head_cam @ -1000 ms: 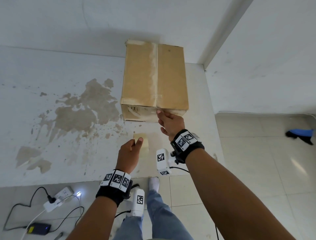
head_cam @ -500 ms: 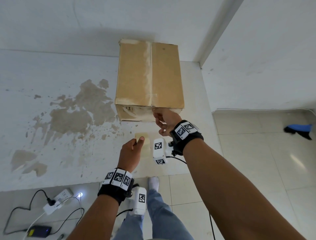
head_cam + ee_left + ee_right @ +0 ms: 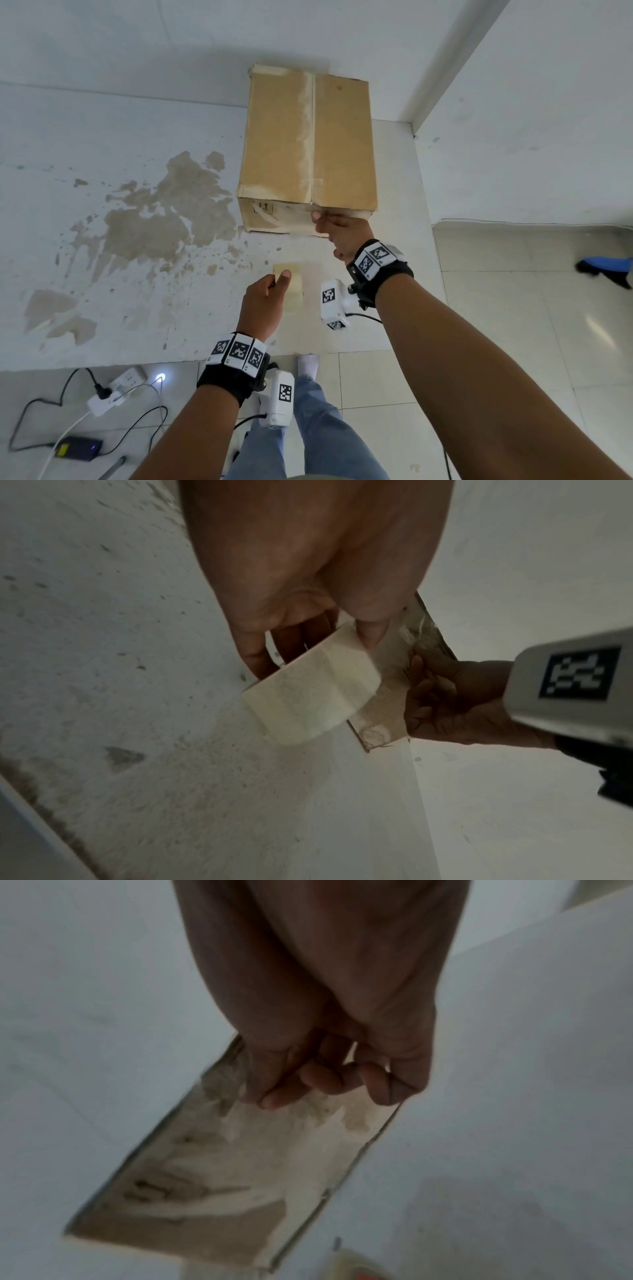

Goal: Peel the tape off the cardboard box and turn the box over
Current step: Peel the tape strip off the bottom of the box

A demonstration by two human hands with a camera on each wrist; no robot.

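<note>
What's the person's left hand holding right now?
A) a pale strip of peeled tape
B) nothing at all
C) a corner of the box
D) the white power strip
A: the left hand pinches a pale, translucent strip of peeled tape, clear of the brown cardboard box.

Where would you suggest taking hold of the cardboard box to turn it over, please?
Probably by its two long side edges, one hand from each side: the cardboard box lies flat on the platform, long axis running away from the person. The right hand is already at the near end face; the left hand still pinches the peeled tape.
</note>
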